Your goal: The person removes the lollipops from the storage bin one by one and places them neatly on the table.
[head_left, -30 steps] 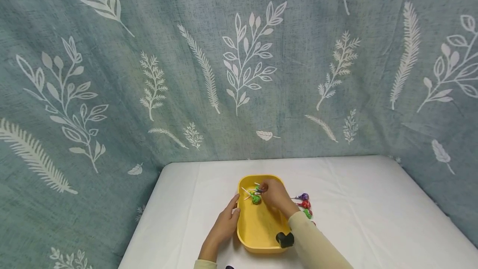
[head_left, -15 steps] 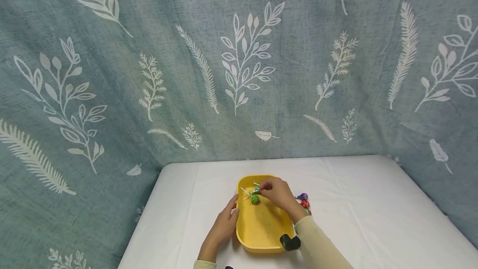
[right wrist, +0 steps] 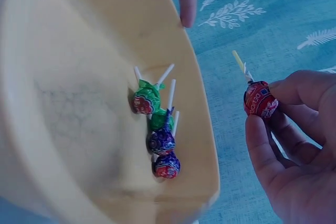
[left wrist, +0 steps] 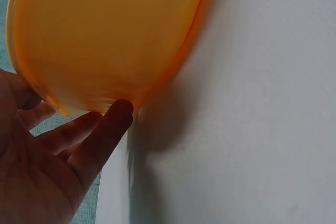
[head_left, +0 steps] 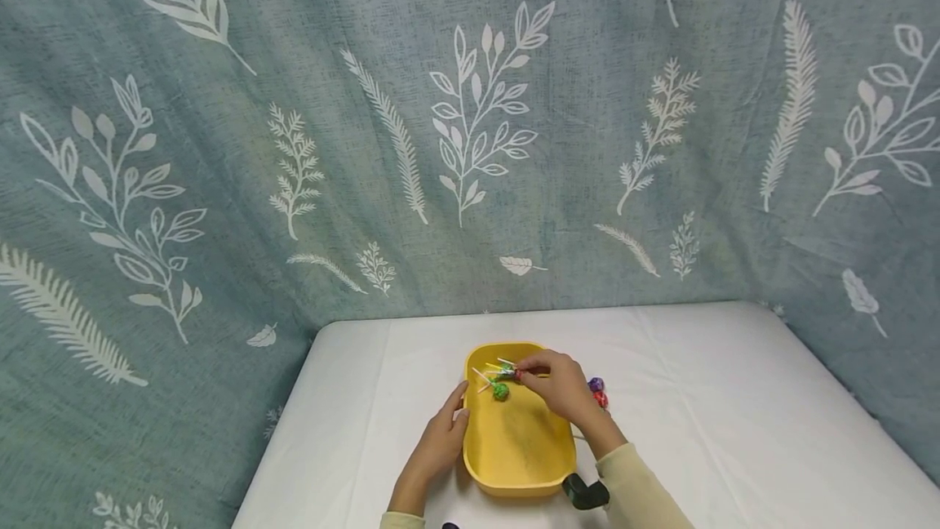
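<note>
- The yellow tray (head_left: 517, 451) sat on the white table (head_left: 734, 431), steadied by the left hand (head_left: 439, 446), its straight fingers against the rim
- Four wrapped lollipops (right wrist: 156, 129) already lay in the tray
- The right hand (head_left: 561, 386) pinched a red lollipop (right wrist: 260, 100) above the tray
- Two lollipops on the table (head_left: 598, 392) seemingly remained

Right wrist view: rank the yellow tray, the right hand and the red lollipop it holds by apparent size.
1. Yellow tray, fills most of the frame.
2. Right hand, though nearness to the camera enlarges it.
3. Red lollipop, pinched in that hand, looks bigger than the lollipops lying in the tray, likely because it is nearer.
</note>
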Demonstrator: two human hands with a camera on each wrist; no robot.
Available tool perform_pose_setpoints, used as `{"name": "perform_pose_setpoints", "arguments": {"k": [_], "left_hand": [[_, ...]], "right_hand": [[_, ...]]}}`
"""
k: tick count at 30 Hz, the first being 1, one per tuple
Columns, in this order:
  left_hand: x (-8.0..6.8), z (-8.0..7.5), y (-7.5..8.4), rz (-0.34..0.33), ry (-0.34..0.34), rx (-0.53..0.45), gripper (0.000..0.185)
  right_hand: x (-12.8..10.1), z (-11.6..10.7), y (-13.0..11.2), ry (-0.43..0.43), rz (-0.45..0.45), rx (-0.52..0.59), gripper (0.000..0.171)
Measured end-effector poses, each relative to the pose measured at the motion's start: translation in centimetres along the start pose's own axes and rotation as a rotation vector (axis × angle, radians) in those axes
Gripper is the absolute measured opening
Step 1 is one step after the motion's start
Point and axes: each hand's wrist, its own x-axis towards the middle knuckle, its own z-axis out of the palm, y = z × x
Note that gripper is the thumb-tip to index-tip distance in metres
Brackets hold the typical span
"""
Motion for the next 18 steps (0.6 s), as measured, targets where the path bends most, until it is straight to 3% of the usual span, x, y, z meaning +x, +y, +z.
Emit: {"name": "perform_pose_setpoints", "arguments": {"k": [18], "left_hand": [[0.1, 0.2, -0.1, 0.002, 0.016, 0.019, 0.051]], "right_hand": [[-2.5, -2.5, 0.7, 0.066, -0.011, 0.051, 0.014]]}}
